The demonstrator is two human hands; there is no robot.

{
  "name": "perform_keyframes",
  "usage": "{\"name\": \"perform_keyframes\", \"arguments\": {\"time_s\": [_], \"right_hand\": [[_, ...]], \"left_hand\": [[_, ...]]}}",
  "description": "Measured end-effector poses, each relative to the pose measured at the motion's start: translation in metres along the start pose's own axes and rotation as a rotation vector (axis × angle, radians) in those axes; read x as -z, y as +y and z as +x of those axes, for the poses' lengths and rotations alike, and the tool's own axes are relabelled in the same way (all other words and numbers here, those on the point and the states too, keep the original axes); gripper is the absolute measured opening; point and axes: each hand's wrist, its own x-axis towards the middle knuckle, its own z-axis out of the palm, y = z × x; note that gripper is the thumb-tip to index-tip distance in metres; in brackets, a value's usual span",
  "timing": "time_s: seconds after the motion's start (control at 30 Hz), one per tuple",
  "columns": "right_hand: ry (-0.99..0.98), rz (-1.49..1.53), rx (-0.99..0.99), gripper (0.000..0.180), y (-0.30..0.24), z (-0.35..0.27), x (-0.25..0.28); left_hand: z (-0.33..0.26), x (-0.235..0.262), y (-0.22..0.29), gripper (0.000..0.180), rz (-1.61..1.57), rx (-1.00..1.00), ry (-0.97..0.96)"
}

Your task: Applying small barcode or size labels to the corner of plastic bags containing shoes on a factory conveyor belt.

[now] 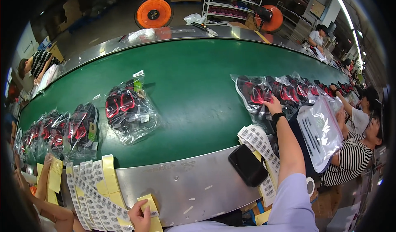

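Observation:
My right hand (pixel 273 106) reaches over the green belt to a clear bag of black and red shoes (pixel 252 92), its fingers closed on the plastic at the bag's near side. Low in front of me, my left hand (pixel 140 216) pinches a yellow-backed label strip (pixel 153 212) at the metal edge. Beside it lie long white barcode label strips (pixel 97 195), one running up to that hand. A separate bagged pair of shoes (pixel 123 106) rests on the belt, left of the middle, with a green tag showing.
More bagged shoes line the belt at left (pixel 57 129) and right (pixel 295 90). A black zip case (pixel 247 165) sits on the metal edge (pixel 177 190) by further label strips (pixel 264 145). Co-workers are on both sides; one person's striped shirt (pixel 348 164) is close at right.

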Motion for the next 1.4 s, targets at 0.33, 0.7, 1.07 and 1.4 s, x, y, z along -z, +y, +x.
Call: {"name": "perform_keyframes", "arguments": {"time_s": [0.33,0.7,1.07,1.4], "right_hand": [[-0.309,-0.007,0.116,0.076,-0.211,-0.079,-0.088],[-1.153,0.568,0.557,0.026,-0.339,-0.333,-0.046],[-1.122,0.869,0.067,0.013,-0.289,-0.406,-0.027],[-0.861,0.775,0.414,0.008,-0.308,-0.424,-0.003]], "left_hand": [[0.0,-0.01,0.005,0.019,-0.138,-0.089,0.019],[-0.015,0.011,0.052,0.019,-0.306,0.003,0.084],[-0.015,-0.017,0.079,0.025,-0.348,-0.027,-0.198],[-0.036,-0.011,0.086,0.02,-0.133,-0.279,-0.066]]}}
